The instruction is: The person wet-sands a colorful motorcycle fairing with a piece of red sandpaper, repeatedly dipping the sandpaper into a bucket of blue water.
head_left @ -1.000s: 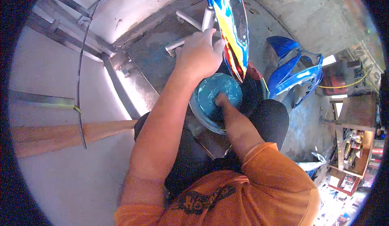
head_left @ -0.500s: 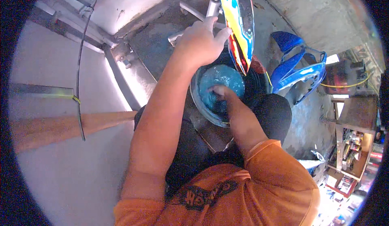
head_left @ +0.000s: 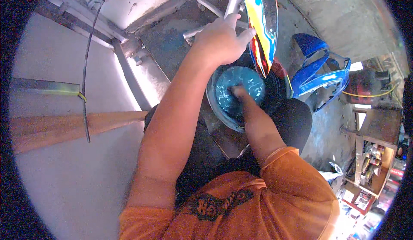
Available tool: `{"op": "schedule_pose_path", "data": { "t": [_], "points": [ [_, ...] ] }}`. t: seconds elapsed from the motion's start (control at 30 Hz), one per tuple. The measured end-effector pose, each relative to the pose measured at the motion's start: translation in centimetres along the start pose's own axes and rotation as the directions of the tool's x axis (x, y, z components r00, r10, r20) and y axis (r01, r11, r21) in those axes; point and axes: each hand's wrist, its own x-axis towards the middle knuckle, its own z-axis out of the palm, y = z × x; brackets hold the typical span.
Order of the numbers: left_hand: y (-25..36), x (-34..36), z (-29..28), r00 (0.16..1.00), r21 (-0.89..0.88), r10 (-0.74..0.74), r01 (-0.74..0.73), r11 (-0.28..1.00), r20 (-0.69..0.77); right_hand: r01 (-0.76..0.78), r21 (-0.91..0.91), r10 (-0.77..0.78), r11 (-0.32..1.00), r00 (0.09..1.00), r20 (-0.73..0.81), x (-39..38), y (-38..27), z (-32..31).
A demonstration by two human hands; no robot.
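Left hand (head_left: 221, 40) has slid a little further up the colourful glossy fairing panel (head_left: 260, 22) since a second ago, fingers (head_left: 247, 34) now spread flat against its edge, bracing it without closing round it. Right hand (head_left: 235, 91) stays down in the blue water of the basin (head_left: 215, 106) sitting between the person's knees on the concrete floor (head_left: 172, 42); its fingers are under the surface, so grip cannot be told. Judged as steadying the panel while wetting something for it; a loose blue fairing (head_left: 320, 65) lies just to the right.
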Motion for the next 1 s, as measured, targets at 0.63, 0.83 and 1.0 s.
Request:
{"op": "schedule_pose_path", "data": {
  "t": [0.63, 0.83, 1.0],
  "points": [
    [-0.4, -0.5, 0.4, 0.998, 0.033, 0.046, -0.044, 0.998, -0.043, -0.152, 0.346, 0.070, 0.926, 0.969, 0.237, -6.0, -7.1, -3.7],
    [0.1, 0.1, 1.0, 0.996, 0.048, 0.082, -0.081, 0.996, -0.037, 0.112, 0.393, -0.048, 0.913, 0.984, -0.169, -1.8, -4.0, -1.2],
    [0.3, -0.3, 0.5, 0.998, 0.041, 0.067, -0.067, 0.997, -0.009, -0.235, 0.929, -0.149, 0.286, 0.947, 0.285, -2.3, -4.5, -1.3]
  ]
}}
